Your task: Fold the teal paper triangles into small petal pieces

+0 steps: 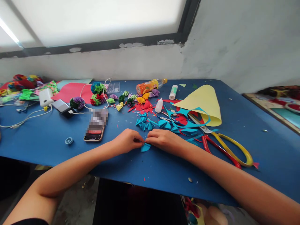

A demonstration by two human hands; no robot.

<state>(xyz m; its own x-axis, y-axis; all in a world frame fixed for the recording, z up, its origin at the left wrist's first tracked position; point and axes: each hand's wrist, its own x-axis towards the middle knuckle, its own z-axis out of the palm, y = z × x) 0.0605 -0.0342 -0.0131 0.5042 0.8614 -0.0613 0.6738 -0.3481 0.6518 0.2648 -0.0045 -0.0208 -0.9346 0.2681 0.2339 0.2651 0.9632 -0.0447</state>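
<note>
Between both hands, low over the blue table, is a small folded piece of blue paper [145,147]. My left hand [128,140] pinches its upper left side with thumb and forefinger. From the other side my right hand [161,139] closes its fingers on the same paper near its top. Just beyond the hands lie several folded blue paper pieces [142,122]. A blue paper sheet with round holes [185,125] rests to their right. Beside my right forearm are large scissors [227,147] with red and yellow handles, blades partly spread.
A phone [95,128] and a blue cap [69,141] lie left. Behind are an orange-labelled bottle [150,86], a glue stick [173,92], a small white bottle [158,105] and a rolled yellow sheet [203,103]. White cables run to a power bank [62,107]. The table [117,170] ends near my body.
</note>
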